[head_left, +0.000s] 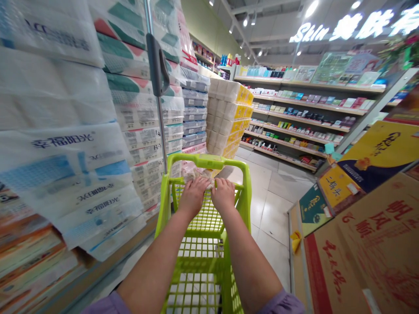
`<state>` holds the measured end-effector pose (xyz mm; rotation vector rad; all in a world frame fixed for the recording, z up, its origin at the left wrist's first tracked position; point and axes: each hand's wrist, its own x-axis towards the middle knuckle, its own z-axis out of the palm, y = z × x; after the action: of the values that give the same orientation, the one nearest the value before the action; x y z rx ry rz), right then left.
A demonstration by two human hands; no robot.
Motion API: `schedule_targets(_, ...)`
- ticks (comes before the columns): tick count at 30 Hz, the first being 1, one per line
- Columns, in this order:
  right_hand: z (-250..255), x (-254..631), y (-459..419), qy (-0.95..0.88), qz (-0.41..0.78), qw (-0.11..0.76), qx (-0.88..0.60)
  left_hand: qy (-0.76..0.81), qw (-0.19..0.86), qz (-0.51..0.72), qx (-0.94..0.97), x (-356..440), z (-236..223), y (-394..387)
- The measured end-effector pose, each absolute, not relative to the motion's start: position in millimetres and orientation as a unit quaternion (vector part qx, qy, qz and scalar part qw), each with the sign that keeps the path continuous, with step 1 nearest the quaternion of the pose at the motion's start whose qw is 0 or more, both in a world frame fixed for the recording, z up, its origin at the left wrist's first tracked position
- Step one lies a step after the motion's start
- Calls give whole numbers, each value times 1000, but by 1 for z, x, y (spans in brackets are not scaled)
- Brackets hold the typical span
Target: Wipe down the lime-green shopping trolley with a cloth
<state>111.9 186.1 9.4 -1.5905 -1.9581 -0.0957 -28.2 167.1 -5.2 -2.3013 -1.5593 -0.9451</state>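
Observation:
A lime-green shopping cart point(246, 183) stands in front of me, its grid basket and upper frame facing me. My left hand point(193, 197) is curled over a crumpled pale cloth point(197, 173) that lies on the cart's inner crossbar. Close beside it, my right hand point(224, 194) has its fingers bent over the same crossbar, with the thumb side at the cloth's edge. How much cloth lies under the right fingers is hidden. A metal pole with a dark grey grip point(157, 65) rises from the cart's left corner.
Tall stacks of packaged tissue paper point(78, 161) line the left side. Farther on stands a stack of yellow-and-white rolls point(229, 113). Shelves of small boxed goods point(304, 100) run across the back right. Cardboard cartons point(379, 235) edge the right of the tiled floor point(271, 218).

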Motion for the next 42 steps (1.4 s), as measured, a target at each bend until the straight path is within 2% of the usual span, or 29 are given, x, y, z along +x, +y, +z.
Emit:
schedule_targets(9,7,113,188,-742,-18,314,-592,-652,173,-362,-643,-34,-8,166)
schedule_targets(16,8,113,188,-739,-26,309,-597,-558,121,-300,-764,-23,-8,166)
schedule_targets(23,9,113,188,-738,-15,309,-600,-648,160,-350,-657,-33,-8,166)
schedule_targets(28,7,112,188,-736,-27,325,-593,-552,119,-298,-770,-27,-7,165)
schedule_targets(33,6,113,189,-737,-28,321,-595,-632,146,-316,-692,-29,-5,164)
schedule_targets(36,3,112,190,-737,-23,317,-596,-626,138,-313,-701,-30,-4,163)
schedule_targets(42,12,100,177,-720,-60,364,-588,-642,150,-322,-679,-33,-8,164)
